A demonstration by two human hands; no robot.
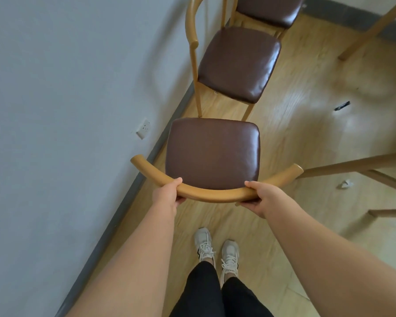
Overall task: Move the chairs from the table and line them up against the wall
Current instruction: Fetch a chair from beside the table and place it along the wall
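Note:
A wooden chair with a brown padded seat stands right in front of me, its curved backrest rail nearest me. My left hand grips the rail left of centre and my right hand grips it right of centre. Beyond it, a second matching chair stands with its back to the grey wall. A third chair is partly in view behind that one. All three sit in a row along the wall.
Wooden table legs reach in from the right, and another leg crosses the top right. A wall socket sits low on the wall. A small black object and a paper scrap lie on the wooden floor.

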